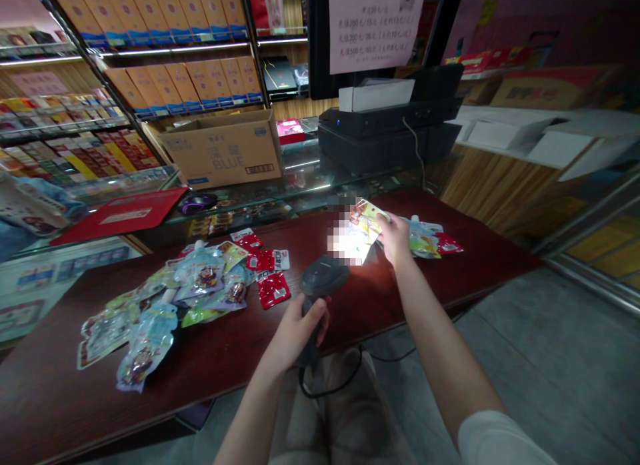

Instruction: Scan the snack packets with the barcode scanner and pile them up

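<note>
My left hand (305, 325) is wrapped round the grip of a black barcode scanner (324, 278) with a cord hanging below it. Just beyond the scanner's head, my right hand (395, 238) pinches a flat snack packet (367, 221). Bright light falls on the packet, and part of it is blurred out by blocks. To the right of that hand lie several pouches and a red packet (447, 243). On the left of the table sits a pile of spouted pouches (200, 271), with small red packets (273, 289) beside it.
Behind the dark red table (225, 358) stands a glass counter with a cardboard box (225, 151), a mouse (197, 203) and a red mat (125, 215). A monitor with a paper sign (375, 31) rises above a black till (385, 141). Stocked shelves line the back.
</note>
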`<state>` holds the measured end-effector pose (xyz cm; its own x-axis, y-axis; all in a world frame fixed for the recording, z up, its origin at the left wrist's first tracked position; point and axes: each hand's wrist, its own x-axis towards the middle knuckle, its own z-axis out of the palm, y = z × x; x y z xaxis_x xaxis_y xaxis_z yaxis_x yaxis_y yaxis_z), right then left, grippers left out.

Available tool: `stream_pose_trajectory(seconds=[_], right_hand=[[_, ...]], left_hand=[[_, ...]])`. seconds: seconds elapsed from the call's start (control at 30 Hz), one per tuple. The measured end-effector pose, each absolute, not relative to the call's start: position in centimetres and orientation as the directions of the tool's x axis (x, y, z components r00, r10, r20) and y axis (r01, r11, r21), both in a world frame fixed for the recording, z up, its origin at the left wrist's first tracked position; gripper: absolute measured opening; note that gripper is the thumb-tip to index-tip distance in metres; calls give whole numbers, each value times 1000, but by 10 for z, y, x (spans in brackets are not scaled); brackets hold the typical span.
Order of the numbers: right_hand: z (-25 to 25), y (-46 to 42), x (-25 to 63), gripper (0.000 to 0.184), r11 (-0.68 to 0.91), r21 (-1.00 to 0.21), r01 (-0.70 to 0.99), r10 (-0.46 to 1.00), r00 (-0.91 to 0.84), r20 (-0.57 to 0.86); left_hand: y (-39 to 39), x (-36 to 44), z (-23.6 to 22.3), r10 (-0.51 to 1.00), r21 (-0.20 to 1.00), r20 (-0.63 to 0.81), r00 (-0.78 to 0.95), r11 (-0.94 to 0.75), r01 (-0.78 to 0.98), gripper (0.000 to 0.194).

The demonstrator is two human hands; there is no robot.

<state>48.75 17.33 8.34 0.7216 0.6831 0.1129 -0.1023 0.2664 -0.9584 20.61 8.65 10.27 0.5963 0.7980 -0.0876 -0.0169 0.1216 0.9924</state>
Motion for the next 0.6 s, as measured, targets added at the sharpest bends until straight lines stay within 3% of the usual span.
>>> stream_pose_trajectory(seconds=[0.3, 0.47, 0.6], right_hand=[[83, 173, 488, 36, 254, -967, -14, 680, 713, 169], [84, 174, 496, 37, 263, -964, 30, 629, 753, 195], [97, 167, 527, 35, 211, -950, 230, 543, 781, 309]], left_hand=[[85, 202, 103, 798, 989, -106, 593, 145, -19, 50], [89, 193, 107, 857, 976, -111, 504, 188, -105, 54], [94, 182, 114, 896, 959, -86, 436, 194, -209, 51]])
